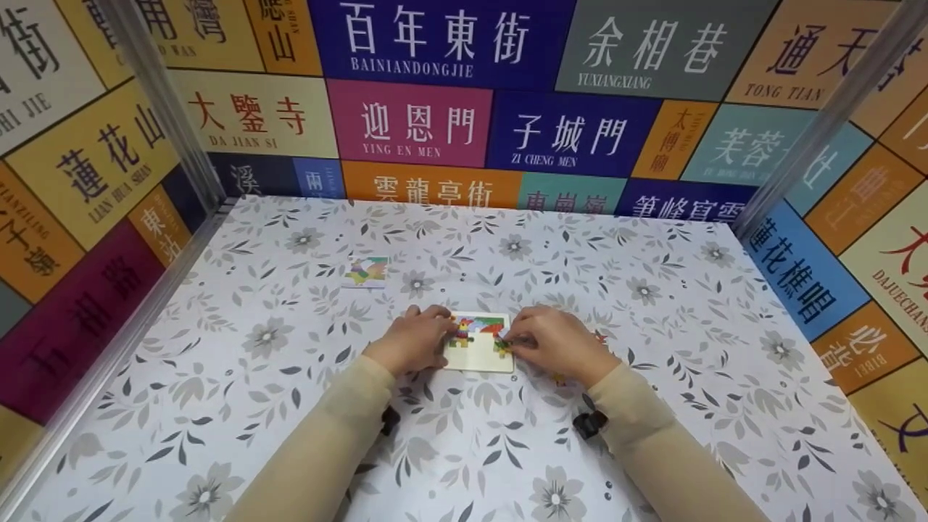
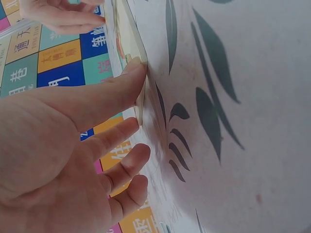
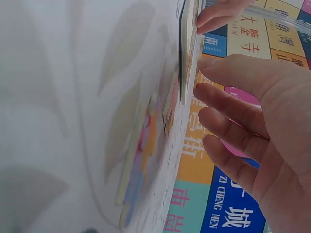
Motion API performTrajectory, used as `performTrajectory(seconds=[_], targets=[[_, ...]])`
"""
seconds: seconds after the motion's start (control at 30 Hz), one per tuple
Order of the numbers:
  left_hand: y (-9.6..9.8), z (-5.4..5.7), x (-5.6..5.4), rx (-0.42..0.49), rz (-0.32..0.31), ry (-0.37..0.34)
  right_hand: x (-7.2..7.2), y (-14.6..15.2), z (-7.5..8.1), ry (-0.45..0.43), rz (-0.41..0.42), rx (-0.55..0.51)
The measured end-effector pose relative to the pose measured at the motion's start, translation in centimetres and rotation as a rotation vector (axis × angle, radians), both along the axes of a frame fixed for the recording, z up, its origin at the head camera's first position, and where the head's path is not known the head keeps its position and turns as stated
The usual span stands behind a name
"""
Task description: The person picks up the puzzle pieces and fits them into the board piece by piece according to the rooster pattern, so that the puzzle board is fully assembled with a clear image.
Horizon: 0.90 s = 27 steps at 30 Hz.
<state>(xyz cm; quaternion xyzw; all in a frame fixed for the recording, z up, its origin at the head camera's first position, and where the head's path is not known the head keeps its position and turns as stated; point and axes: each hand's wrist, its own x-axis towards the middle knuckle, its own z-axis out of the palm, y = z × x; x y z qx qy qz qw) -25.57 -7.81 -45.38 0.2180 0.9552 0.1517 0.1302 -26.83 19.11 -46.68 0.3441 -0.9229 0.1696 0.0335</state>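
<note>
A small cream puzzle board (image 1: 478,360) lies on the table in the head view. Colourful jigsaw pieces (image 1: 484,324) cover its upper part, and its lower middle is bare. My left hand (image 1: 412,338) holds the board's left side; in the left wrist view its thumb (image 2: 133,75) rests on the edge, with the other fingers loosely bent. At the board's right side, my right hand (image 1: 562,342) pinches a green and yellow puzzle piece (image 1: 499,347) between thumb and forefinger. In the right wrist view the fingertips hide that piece.
Loose puzzle pieces (image 3: 138,165) lie on the table beneath and beside the right hand, one orange piece (image 1: 558,378) partly hidden. A square picture card (image 1: 367,272) lies farther back, left of the board. Panels with printed street names (image 1: 428,119) enclose the flower-patterned table (image 1: 478,464).
</note>
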Motion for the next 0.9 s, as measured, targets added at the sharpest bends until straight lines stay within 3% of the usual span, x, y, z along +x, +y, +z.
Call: performTrajectory(seconds=[0.3,0.9], targets=[[0.0,0.0,0.0,-0.016,0.017,-0.02,-0.1,-1.7,-0.1,-0.02,0.019,0.026],[0.1,-0.2,-0.2,-0.035,0.02,-0.003,-1.2,-3.7,-0.6,0.072,0.09,0.045]])
